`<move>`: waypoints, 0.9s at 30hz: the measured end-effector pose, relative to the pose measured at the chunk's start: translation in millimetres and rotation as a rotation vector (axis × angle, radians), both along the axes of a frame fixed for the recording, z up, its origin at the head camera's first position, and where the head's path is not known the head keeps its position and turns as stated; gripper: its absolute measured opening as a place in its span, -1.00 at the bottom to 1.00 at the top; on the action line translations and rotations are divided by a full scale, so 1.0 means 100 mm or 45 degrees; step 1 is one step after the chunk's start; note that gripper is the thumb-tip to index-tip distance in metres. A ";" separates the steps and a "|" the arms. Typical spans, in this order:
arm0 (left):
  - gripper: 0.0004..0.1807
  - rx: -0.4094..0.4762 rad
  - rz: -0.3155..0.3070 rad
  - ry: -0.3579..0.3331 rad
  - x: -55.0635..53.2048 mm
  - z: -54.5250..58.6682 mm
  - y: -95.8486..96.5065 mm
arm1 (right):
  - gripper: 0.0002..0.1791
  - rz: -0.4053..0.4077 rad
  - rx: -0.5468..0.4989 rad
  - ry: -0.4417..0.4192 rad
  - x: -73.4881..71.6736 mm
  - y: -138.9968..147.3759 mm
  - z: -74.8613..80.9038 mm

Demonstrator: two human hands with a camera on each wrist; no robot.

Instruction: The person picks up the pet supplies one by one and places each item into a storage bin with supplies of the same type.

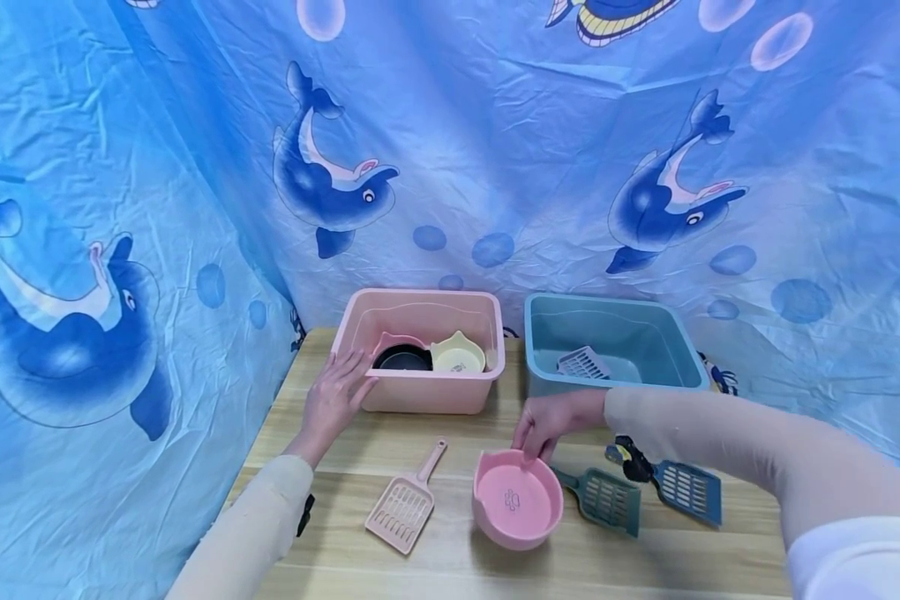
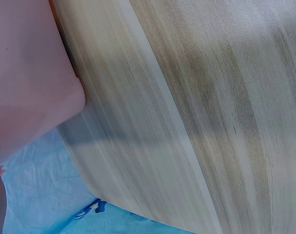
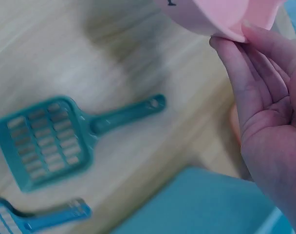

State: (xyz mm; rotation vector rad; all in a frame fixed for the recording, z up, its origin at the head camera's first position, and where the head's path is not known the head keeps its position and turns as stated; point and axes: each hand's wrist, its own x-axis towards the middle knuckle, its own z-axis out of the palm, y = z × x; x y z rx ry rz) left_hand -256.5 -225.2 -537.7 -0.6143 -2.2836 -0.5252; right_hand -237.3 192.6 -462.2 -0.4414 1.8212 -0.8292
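Observation:
My right hand pinches a pink cat-eared bowl by its far rim, thumb on the inner side and fingers outside. The bowl hangs over the wooden table, tilted so its inside faces me, with a shadow below it. In the right wrist view, the bowl shows only in part at the top. My left hand rests with extended fingers at the near left corner of a pink bin. Inside this bin sit a black bowl, a cream cat-eared bowl and another pink bowl, partly hidden.
A blue bin holding a grey slotted scoop stands right of the pink one. On the table lie a pink litter scoop, a green scoop and a blue scoop. A dolphin-print curtain surrounds the back and left.

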 end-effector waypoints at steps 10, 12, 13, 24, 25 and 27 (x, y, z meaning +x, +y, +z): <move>-0.45 -0.017 0.015 -0.011 0.01 0.00 -0.03 | -0.78 0.041 0.061 0.062 -0.29 -0.11 0.70; -0.45 -0.023 0.012 -0.006 0.00 -0.01 -0.03 | -0.78 0.060 0.080 0.074 -0.35 -0.13 0.82; -0.44 -0.029 0.009 -0.003 0.00 -0.01 -0.03 | -0.77 0.072 0.091 0.086 -0.39 -0.14 0.87; -0.44 -0.034 0.002 0.018 0.00 -0.01 -0.06 | -0.75 0.136 0.137 0.247 -0.89 -0.31 1.40; -0.43 -0.038 0.008 0.015 0.00 -0.01 -0.06 | -0.76 0.151 0.141 0.267 -0.94 -0.33 1.44; -0.43 -0.047 0.018 0.003 0.00 -0.01 -0.05 | -0.78 0.175 0.157 0.298 -1.04 -0.38 1.51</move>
